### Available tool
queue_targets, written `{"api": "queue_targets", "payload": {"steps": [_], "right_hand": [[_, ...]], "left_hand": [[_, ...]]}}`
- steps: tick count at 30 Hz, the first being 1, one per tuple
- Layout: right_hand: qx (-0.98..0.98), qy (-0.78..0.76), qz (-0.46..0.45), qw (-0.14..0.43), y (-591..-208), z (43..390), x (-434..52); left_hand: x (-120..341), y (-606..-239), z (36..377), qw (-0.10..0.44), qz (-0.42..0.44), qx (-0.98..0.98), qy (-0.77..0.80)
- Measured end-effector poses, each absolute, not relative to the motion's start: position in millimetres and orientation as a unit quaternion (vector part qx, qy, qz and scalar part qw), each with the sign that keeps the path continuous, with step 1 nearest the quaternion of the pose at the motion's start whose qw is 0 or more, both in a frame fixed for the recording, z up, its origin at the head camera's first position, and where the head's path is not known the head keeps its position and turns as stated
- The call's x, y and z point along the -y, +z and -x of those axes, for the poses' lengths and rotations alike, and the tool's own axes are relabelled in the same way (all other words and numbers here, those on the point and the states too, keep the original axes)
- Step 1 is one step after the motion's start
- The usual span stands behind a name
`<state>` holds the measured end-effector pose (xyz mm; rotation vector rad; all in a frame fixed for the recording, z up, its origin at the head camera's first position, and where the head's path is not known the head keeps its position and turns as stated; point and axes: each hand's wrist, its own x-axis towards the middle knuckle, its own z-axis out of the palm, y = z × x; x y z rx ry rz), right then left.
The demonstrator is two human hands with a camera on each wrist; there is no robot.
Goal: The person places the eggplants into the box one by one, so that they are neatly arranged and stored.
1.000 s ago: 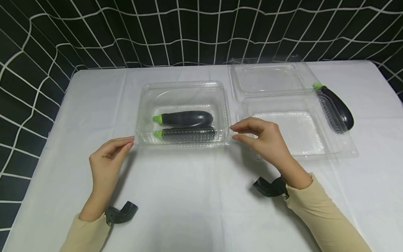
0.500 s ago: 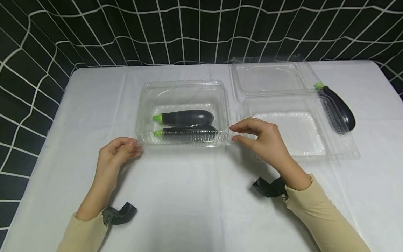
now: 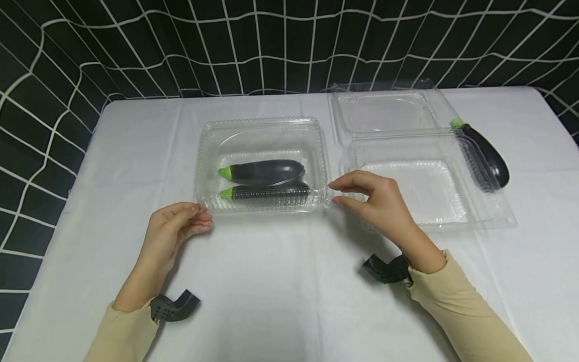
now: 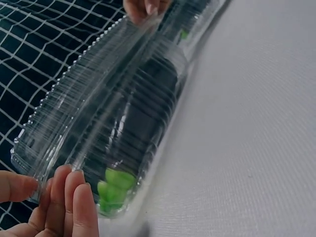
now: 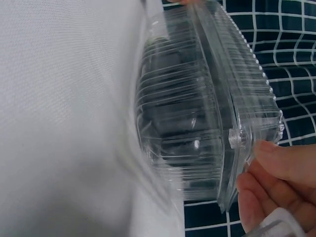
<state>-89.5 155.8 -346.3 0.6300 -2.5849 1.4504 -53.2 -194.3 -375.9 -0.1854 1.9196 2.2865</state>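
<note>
A clear plastic clamshell container (image 3: 262, 136) sits on the table with its lid over its base. Inside lie two dark eggplants, the rear eggplant (image 3: 267, 172) and the front eggplant (image 3: 285, 190), green stems to the left. My left hand (image 3: 174, 226) pinches the rim at the front left corner, thumb on top and fingers below. At the front right corner, my right hand (image 3: 375, 198) pinches the rim between thumb and fingers. The right wrist view shows lid and base rims close together beside the right thumb (image 5: 276, 155).
An open clear clamshell container (image 3: 413, 191) stands to the right, its lid (image 3: 384, 113) folded back. Beside it lies another eggplant (image 3: 486, 153), partly behind the container's clear wall. White cloth (image 3: 262, 281) covers the table, and a dark curtain with white netting (image 3: 289, 45) hangs behind.
My left hand has moved a little right and turned, its fingers now spread under the corner. The front eggplant shows slightly more clearly. My right hand has stayed at its corner.
</note>
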Motion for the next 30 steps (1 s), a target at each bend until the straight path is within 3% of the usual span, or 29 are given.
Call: {"api": "queue_targets", "payload": {"steps": [30], "right_hand": [[0.880,0.425,-0.212,0.025,-342.5,97.7,-143.7]], "left_hand": [[206.0,-378.2,51.6,0.072,0.065,-0.631,0.770]]}}
